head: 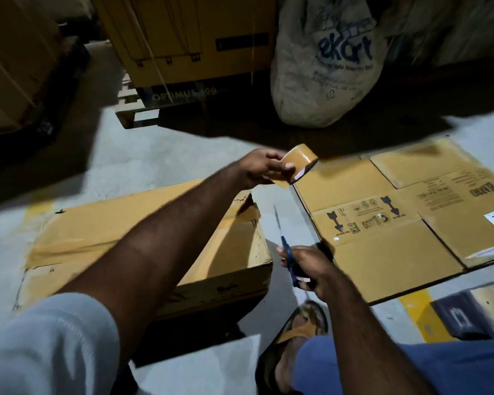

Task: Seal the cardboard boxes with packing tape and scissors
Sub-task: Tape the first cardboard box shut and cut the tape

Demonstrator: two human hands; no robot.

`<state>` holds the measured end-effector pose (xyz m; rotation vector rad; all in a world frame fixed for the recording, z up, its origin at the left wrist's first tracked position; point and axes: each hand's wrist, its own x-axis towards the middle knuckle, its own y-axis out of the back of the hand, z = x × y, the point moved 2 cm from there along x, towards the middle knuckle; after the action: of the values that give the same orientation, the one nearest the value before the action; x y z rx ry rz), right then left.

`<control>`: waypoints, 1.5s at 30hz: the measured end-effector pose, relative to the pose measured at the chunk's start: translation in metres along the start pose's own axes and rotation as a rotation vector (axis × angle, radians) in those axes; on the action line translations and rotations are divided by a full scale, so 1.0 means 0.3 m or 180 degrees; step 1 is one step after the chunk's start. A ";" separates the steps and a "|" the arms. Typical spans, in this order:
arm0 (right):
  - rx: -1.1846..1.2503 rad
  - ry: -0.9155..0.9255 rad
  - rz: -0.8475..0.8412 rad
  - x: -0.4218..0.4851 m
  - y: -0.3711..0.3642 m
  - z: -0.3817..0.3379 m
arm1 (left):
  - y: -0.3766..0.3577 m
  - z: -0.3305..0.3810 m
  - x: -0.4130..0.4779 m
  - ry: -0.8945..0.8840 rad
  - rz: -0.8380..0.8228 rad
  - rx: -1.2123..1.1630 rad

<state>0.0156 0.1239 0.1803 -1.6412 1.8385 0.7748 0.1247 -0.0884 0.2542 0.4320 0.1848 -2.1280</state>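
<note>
Furthest left, a dim stack of cardboard [15, 67] stands at the frame edge, with bare concrete floor [154, 161] running between it and the wooden pallet [137, 115] behind. On that pallet sits a big closed carton [183, 38] printed "OPTIMUS 100"; its contents are hidden. Nearer, a long cardboard box [97, 229] lies on the floor with its flaps shut and brown tape crumpled along its top, so nothing inside shows; its left end overlaps a yellow floor line [37, 209]. The left hand [264, 169] is raised beyond the box's far right corner, fingers and thumb curled round a roll of brown packing tape [301, 162], with a short loose end of tape hanging under the thumb. A narrow strip of open floor separates the box's right edge from a flattened carton [382, 223] spread flat on the concrete. Over that strip the right hand [311, 269] grips blue-handled scissors [288, 260], the blurred blades pointing up toward the roll but well apart from it. Below the hand a sandalled foot [305, 317] rests on the floor. Behind the flat carton a bulging sack [325, 67] marked "ekart" stands in shadow, its contents unseen. At lower right another yellow stripe [417, 317] lies just beside a dark, blurred object [462, 317].
</note>
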 end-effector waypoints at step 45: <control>-0.2364 0.1083 0.0940 0.054 -0.342 -0.238 | 0.246 -0.213 -0.678 -0.0159 0.1559 -0.1096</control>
<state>0.1142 0.0516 0.2112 -2.0593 2.2191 1.5252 0.3044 0.0464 0.2735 0.1933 0.3695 -1.5852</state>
